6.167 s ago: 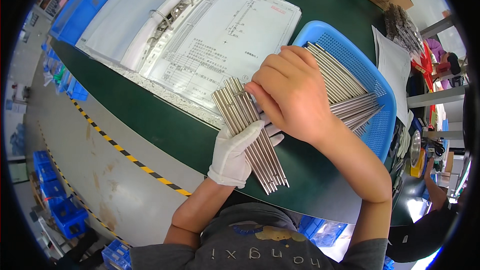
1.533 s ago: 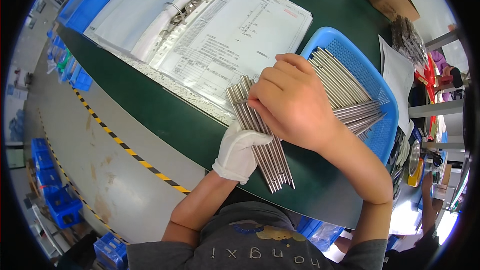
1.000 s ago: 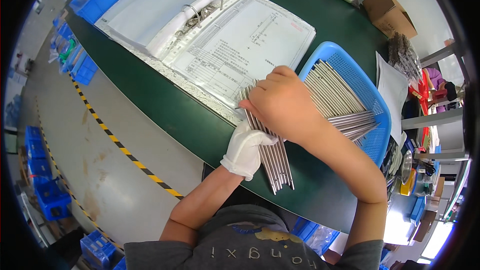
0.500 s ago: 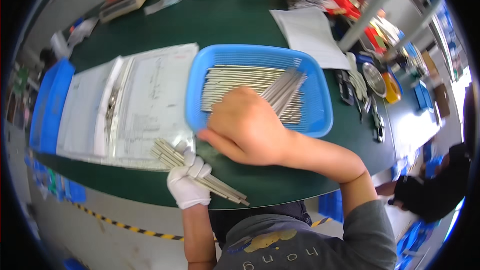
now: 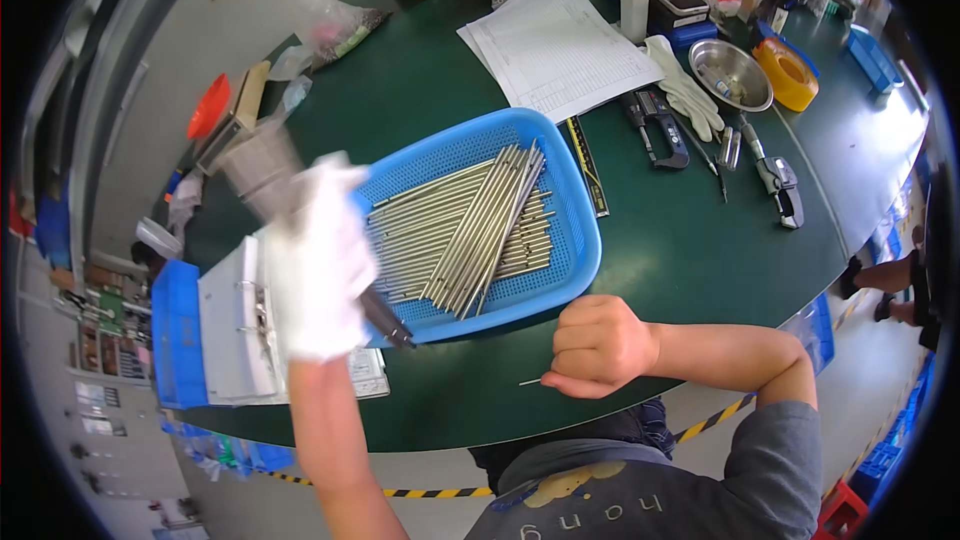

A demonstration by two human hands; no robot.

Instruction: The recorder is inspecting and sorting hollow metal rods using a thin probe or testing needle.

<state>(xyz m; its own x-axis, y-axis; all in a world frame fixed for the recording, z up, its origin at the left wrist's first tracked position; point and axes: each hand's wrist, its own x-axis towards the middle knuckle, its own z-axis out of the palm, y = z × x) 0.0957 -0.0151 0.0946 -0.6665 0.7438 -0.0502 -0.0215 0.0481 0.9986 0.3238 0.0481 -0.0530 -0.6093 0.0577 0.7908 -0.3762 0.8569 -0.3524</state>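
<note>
My left hand [image 5: 325, 260], in a white glove and smeared by motion, is raised over the left side of the blue basket [image 5: 480, 328]. It is closed round a bundle of metal rods [image 5: 262, 172], blurred at the upper end, with a dark lower end showing below the glove. My bare right hand [image 5: 598, 348] is a fist above the green table, just off the basket's near right side. A short length of thin metal rod [image 5: 529, 382] sticks out from it; the rest is hidden. Inside the basket, a slanting pile of metal rods [image 5: 487, 230] lies across a layer of others.
An open ring binder [image 5: 235, 330] and a blue tray [image 5: 178, 335] are at the left. Paper sheets [image 5: 560, 50] lie behind the basket. To the right are a micrometer [image 5: 655, 130], a glove [image 5: 685, 90], a metal bowl [image 5: 730, 75] and a yellow tape dispenser [image 5: 787, 75].
The view has turned. My left hand has risen with its rods from the table's near edge to beside the basket. My right hand has moved from over the basket to its near right.
</note>
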